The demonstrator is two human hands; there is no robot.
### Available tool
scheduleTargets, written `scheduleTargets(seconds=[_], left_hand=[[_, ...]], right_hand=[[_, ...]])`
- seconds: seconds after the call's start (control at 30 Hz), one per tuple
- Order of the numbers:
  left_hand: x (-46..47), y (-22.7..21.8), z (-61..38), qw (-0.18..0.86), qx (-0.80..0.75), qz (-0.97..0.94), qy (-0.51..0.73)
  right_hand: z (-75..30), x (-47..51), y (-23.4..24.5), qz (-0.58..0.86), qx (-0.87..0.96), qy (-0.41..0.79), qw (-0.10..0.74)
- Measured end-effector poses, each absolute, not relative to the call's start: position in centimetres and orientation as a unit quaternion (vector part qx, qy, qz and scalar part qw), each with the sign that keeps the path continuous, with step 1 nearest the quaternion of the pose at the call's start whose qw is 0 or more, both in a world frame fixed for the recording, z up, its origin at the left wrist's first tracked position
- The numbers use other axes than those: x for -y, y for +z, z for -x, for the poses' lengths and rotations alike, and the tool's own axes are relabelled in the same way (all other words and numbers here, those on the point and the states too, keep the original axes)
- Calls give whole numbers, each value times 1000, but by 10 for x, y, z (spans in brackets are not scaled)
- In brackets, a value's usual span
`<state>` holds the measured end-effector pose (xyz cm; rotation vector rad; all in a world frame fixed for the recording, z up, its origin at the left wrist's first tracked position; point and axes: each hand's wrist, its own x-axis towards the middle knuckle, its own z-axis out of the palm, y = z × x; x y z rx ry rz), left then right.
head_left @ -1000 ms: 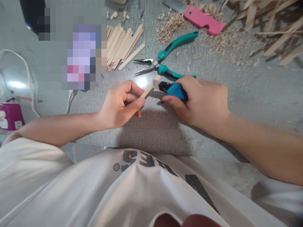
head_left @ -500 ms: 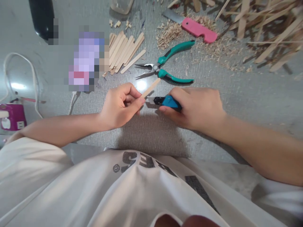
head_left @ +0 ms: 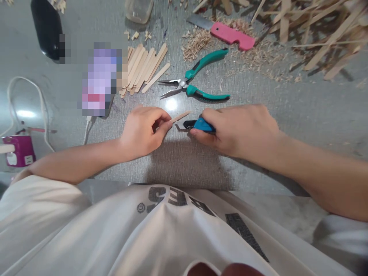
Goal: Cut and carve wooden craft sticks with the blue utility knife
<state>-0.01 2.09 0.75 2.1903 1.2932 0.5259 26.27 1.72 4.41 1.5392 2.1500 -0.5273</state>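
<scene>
Between the thumb and fingers of my left hand [head_left: 146, 128] is a wooden popsicle stick [head_left: 181, 116], its free end pointing right and slightly away from me. My right hand [head_left: 238, 128] is closed around a blue and black utility knife [head_left: 202, 124]. The knife's short blade points left, just below the stick and near my left fingertips; I cannot tell whether it touches the wood. Beyond both hands lie needle-nose pliers [head_left: 183, 83] with green handles, jaws apart. Further left is a pile of popsicle sticks [head_left: 139, 67].
A pink folding knife [head_left: 232, 35] lies among wood shavings [head_left: 198, 43]. Cut sticks [head_left: 324, 34] are heaped at the far right. On the left are a phone [head_left: 99, 82] with a white cable [head_left: 43, 99], a black object [head_left: 47, 28] and a purple power adapter [head_left: 20, 151]. A clear container [head_left: 139, 10] stands at the back.
The popsicle stick has turned, so it lies flatter and shows its narrow edge. My right hand and the knife have shifted slightly left. The whole view has also moved a little.
</scene>
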Motion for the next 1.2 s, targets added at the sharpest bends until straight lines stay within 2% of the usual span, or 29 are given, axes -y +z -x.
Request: scheduleTargets(seconds=[0.27, 0.5, 1.07, 1.2], left_hand=[[-23, 6, 0, 275, -473, -816, 185], [-22, 8, -2, 274, -479, -815, 177], [-24, 6, -3, 251, -468, -832, 160], [-23, 2, -2, 248, -472, -829, 168]], right_hand=[[-271, -14, 36, -559, -795, -189, 139], [-271, -12, 32, -560, -797, -202, 108], [-263, -14, 41, -555, -790, -212, 149], [-267, -14, 38, -552, -797, -212, 122]])
